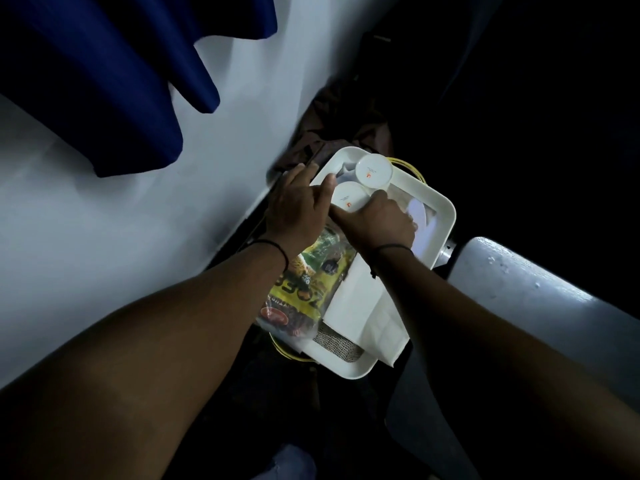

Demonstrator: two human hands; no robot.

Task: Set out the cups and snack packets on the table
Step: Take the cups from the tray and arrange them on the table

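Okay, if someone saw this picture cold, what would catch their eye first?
Probably the bright white tray at centre, against dark surroundings, with two white cups at its far end. Both hands meet over the nearer cup, and a yellow snack packet lies at the tray's left.

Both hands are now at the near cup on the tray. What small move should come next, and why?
Probably lift the near cup straight up off the tray. Both the left hand and the right hand are already at its sides, and it stands upside down close beside the far cup, so a sideways pull could knock that one. The snack packet can wait.
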